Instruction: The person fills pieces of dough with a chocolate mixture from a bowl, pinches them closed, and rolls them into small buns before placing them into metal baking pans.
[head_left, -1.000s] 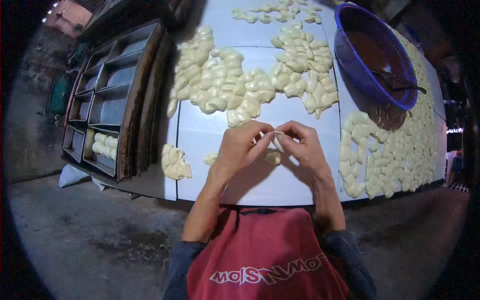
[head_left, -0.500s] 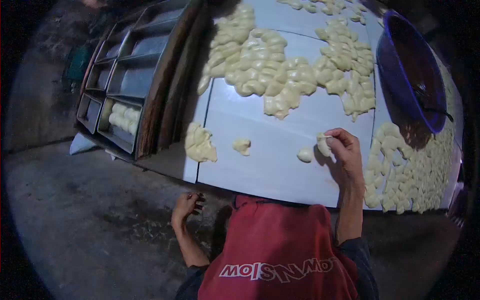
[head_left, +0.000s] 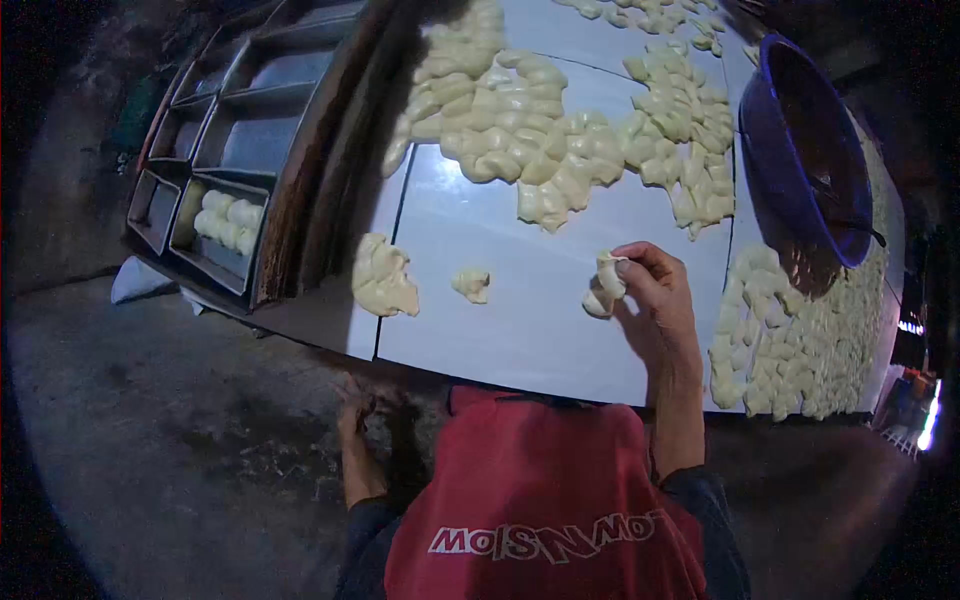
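My right hand (head_left: 657, 287) pinches a small piece of pale dough (head_left: 609, 273) between thumb and fingers above the white tiled tabletop (head_left: 520, 335). Just below, another small dough lump (head_left: 597, 305) touches or overlaps the held piece. Off the table's front edge hangs my left hand (head_left: 354, 408), apart from the dough; its fingers are smeared by motion. On the tiles to the left lie a single small dough piece (head_left: 471, 285) and a larger flat clump of dough (head_left: 384, 277).
Joined dough pieces (head_left: 510, 120) spread across the back; many flattened ones (head_left: 790, 340) cover the right. A purple basin (head_left: 752, 150) stands at the right, with a dark handle over its rim. Metal pans (head_left: 250, 140) sit at the left beyond a wooden edge; one contains dough rolls (head_left: 228, 220).
My right hand has moved left with its dough piece, bringing it to the small lump on the table. The left hand has shifted slightly and blurred. The whole view has moved a little.
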